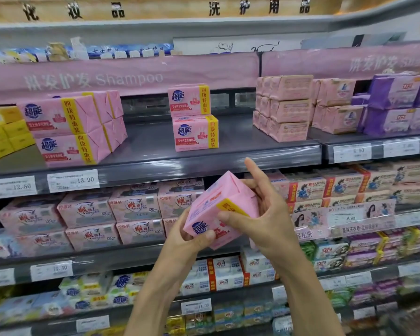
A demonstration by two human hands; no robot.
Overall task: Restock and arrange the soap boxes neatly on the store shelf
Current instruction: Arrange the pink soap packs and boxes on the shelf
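Head-worn wide view, forward and down, near the shelf (150, 139)

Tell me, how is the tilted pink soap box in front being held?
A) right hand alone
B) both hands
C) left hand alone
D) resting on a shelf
B: the left hand grips the pink soap box at its lower corner and the right hand holds its right side, thumb on the front.

The soap box (218, 209) I hold is wrapped in smooth, faintly glossy pink paper. Shelf deck (150, 137): matt grey metal. Price rail (204, 163): glossy clear plastic.
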